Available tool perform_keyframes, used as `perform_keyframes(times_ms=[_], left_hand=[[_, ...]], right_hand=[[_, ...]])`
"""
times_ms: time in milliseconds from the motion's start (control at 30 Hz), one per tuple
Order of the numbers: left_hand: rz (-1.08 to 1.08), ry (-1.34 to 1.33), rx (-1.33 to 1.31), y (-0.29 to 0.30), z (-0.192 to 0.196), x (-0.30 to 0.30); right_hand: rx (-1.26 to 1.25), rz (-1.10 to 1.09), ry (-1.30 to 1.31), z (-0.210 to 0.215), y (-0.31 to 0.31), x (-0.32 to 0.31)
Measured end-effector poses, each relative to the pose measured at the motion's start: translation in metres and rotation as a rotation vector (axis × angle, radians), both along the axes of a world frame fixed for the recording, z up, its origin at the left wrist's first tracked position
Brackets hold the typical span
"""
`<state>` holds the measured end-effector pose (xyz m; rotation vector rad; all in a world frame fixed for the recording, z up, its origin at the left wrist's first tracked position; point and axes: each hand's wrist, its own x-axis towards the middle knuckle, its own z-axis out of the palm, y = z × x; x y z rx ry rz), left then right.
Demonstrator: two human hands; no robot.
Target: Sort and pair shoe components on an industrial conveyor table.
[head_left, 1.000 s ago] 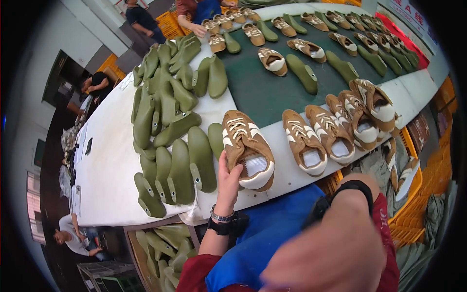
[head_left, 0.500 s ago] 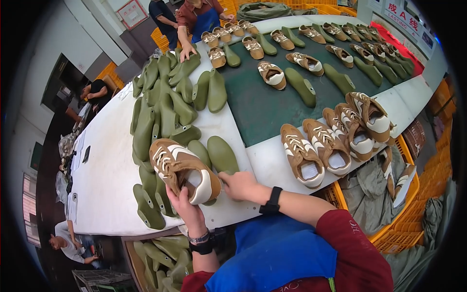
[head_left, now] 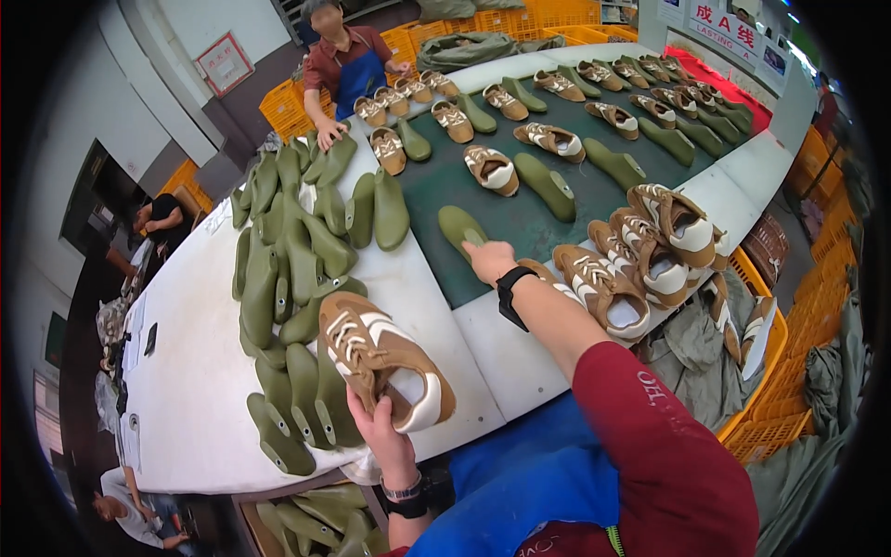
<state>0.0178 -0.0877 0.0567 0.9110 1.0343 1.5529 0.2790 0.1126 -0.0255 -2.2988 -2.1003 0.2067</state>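
Observation:
My left hand (head_left: 390,438) grips a brown sneaker (head_left: 369,351) with white stripes and laces by its heel side, above the white table's near edge. White lining shows in its opening. Farther off, my right hand (head_left: 490,262) is closed on the near end of an olive-green shoe last (head_left: 460,228), over the near-left part of the dark green mat (head_left: 464,288). To the right of that forearm stand several more brown sneakers (head_left: 608,288), one partly hidden by the arm. Many green lasts (head_left: 264,283) lie heaped left of the mat.
Rows of sneakers (head_left: 490,170) and lasts (head_left: 546,186) cover the mat. A co-worker (head_left: 348,70) in a blue apron stands at the far side, one hand on the lasts. Below the table edge are a bin of lasts (head_left: 320,520) and a yellow crate (head_left: 770,357) with grey cloth.
My right hand has moved forward and right with a last from the white table to the mat. My left hand has shifted slightly nearer and right, still holding the sneaker.

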Motion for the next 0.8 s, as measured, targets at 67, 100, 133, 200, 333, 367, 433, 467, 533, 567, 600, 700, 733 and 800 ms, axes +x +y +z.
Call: perform_keyframes(times_ms=[67,100,133,200,333,367,433,467,533,567,600,700,733,800], left_hand=[[-0.009,0.041,0.004,-0.005,-0.003,-0.002],[-0.015,0.050,-0.001,-0.007,-0.005,-0.003],[-0.011,0.058,-0.011,-0.007,-0.008,-0.005],[-0.019,0.070,-0.010,-0.004,-0.013,-0.002],[-0.030,0.212,-0.051,0.012,-0.027,0.003],[-0.040,0.166,-0.068,0.017,-0.031,0.008],[-0.061,0.131,-0.070,0.034,-0.042,0.016],[-0.077,0.096,-0.076,0.039,-0.046,0.018],[-0.110,0.044,-0.100,0.049,-0.047,0.028],[-0.138,0.050,-0.101,0.054,-0.047,0.033],[-0.168,0.055,-0.103,0.056,-0.049,0.037],[-0.274,0.043,-0.068,0.063,-0.050,0.048],[-0.326,0.012,-0.057,0.062,-0.045,0.051],[-0.358,-0.026,-0.093,0.056,-0.039,0.054]], right_hand=[[-0.079,-0.096,0.069,-0.017,0.003,0.015],[-0.074,-0.142,0.120,-0.024,0.004,0.020],[-0.138,-0.036,0.074,-0.017,0.000,0.019],[-0.198,0.051,0.136,-0.005,-0.004,0.019],[0.138,0.088,0.211,0.031,-0.035,0.008],[0.208,0.202,0.344,0.038,-0.046,0.001],[0.192,0.534,0.773,0.058,-0.085,-0.017],[0.037,0.644,0.847,0.091,-0.117,-0.026],[0.084,0.665,0.541,0.108,-0.164,-0.036],[0.103,0.624,0.508,0.110,-0.172,-0.039],[0.123,0.582,0.473,0.110,-0.177,-0.040],[0.054,0.633,0.525,0.103,-0.165,-0.035],[0.053,0.605,0.512,0.101,-0.158,-0.032],[0.162,0.616,0.550,0.106,-0.133,-0.021]])
